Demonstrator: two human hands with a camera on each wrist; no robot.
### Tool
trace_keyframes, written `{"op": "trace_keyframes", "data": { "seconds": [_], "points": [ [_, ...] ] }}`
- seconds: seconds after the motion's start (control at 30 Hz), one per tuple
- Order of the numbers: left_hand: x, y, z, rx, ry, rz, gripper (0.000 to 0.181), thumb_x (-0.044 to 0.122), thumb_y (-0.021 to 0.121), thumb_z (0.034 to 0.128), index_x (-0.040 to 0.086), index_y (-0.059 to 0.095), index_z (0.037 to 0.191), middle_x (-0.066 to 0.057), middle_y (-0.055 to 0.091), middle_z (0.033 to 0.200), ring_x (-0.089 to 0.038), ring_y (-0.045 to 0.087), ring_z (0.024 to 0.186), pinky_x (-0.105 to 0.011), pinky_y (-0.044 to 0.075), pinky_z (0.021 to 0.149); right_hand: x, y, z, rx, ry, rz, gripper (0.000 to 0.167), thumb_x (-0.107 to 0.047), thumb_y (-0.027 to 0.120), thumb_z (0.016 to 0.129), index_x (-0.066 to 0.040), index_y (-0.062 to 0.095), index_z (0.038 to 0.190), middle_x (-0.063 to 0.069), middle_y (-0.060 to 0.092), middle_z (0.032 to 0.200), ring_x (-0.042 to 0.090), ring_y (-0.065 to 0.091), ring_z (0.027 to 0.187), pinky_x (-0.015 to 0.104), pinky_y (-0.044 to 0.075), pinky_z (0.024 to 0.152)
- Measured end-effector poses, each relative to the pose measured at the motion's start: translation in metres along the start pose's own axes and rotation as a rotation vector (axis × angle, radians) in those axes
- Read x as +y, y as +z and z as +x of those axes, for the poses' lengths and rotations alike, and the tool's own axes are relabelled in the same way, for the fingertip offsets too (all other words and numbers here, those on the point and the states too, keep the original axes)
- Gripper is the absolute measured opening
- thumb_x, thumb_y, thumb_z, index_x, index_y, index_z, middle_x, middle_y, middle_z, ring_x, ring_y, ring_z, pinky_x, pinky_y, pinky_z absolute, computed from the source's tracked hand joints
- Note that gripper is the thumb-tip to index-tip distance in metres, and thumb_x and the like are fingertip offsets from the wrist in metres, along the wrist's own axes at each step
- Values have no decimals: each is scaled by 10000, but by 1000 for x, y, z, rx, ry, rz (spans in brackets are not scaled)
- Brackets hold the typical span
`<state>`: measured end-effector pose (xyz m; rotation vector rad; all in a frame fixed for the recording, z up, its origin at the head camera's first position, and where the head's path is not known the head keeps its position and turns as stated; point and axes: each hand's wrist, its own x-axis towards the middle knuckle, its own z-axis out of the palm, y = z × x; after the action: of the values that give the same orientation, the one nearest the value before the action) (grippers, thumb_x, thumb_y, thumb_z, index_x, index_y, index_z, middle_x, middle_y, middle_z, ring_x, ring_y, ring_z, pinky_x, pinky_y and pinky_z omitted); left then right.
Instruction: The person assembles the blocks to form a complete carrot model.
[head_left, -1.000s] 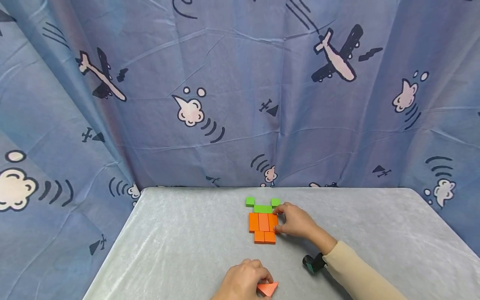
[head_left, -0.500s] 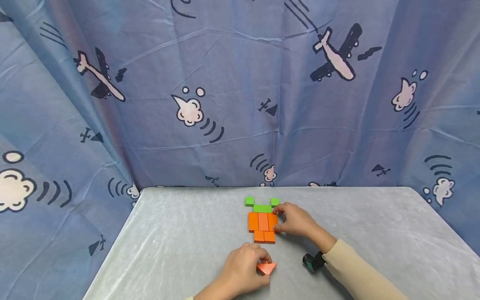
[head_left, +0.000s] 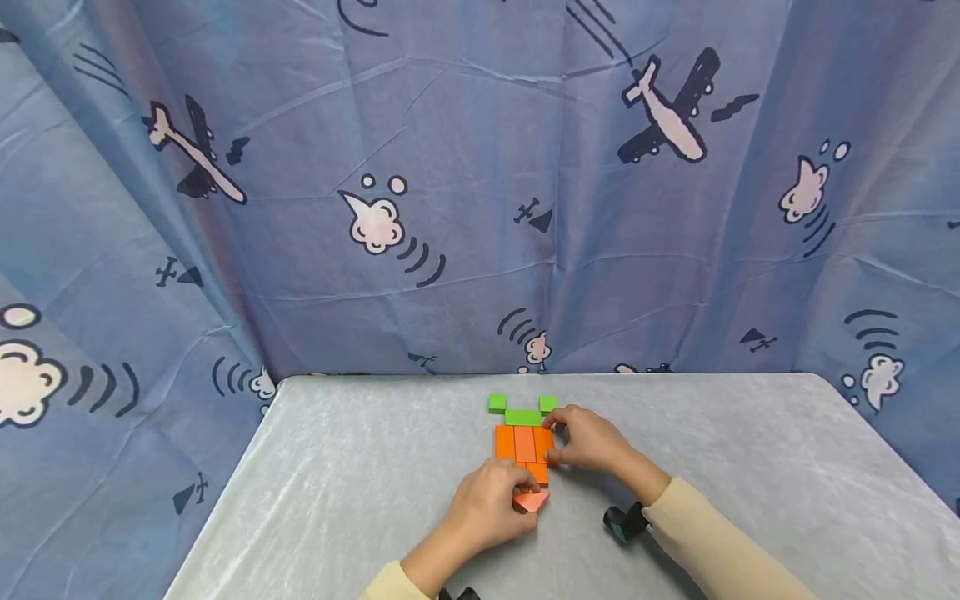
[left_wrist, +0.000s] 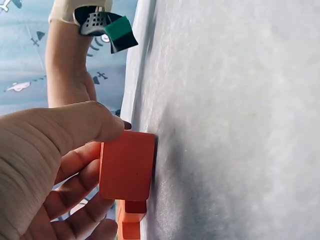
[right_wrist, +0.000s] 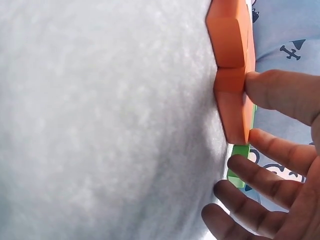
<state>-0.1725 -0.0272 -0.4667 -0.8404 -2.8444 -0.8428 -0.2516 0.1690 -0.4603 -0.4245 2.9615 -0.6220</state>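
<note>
In the head view my left hand (head_left: 491, 504) pinches an orange triangular block (head_left: 531, 501) just below a figure made of flat blocks. The left wrist view shows the thumb on the top edge of the held block (left_wrist: 127, 165), its flat face toward the camera. My right hand (head_left: 588, 442) rests at the figure's right side, with thumb and forefinger touching the right orange rectangular block (head_left: 543, 442). In the right wrist view the other fingers (right_wrist: 260, 182) stay spread and off the blocks. The left hand partly covers the lower left orange block.
A green rectangular block (head_left: 522, 417) tops the orange ones, with two small green blocks, one on the left (head_left: 497, 403) and one on the right (head_left: 548, 402). A light grey cloth-covered table (head_left: 360, 467) lies beneath. A blue patterned curtain (head_left: 450, 167) hangs behind.
My left hand has moved away from me, carrying the triangular block from near the front up to the lower end of the figure. The right hand has stayed in place.
</note>
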Motion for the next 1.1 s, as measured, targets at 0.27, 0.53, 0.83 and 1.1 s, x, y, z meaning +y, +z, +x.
{"op": "trace_keyframes", "data": {
  "seconds": [0.27,0.53,0.83,1.1],
  "points": [
    [-3,3,9,-18,-7,8,217,201,809,669,207,711,861,128,586,792,-22,492,749,-167,407,632,1,1,-2,-2,-11,4,403,-240,844,665,-120,691,1018,29,639,915,157,555,800,363,489,729],
    [-6,6,16,-32,-15,14,234,212,813,671,216,718,884,134,594,823,-30,514,781,-180,430,657,2,-1,-3,3,-29,16,397,-225,841,666,-120,685,1016,28,636,886,150,542,765,341,464,691],
    [-4,6,18,-6,-12,44,235,205,810,662,202,716,877,121,597,820,-47,546,788,-183,446,658,4,0,-4,-8,-12,29,402,-224,840,672,-125,679,1027,24,634,884,149,535,756,339,462,688],
    [-3,2,17,-5,-19,38,223,219,810,686,198,718,888,109,605,829,-46,536,786,-184,438,656,6,0,-5,-8,-42,18,400,-244,827,690,-142,664,1040,18,625,897,142,524,765,328,452,684]
  ]
}}
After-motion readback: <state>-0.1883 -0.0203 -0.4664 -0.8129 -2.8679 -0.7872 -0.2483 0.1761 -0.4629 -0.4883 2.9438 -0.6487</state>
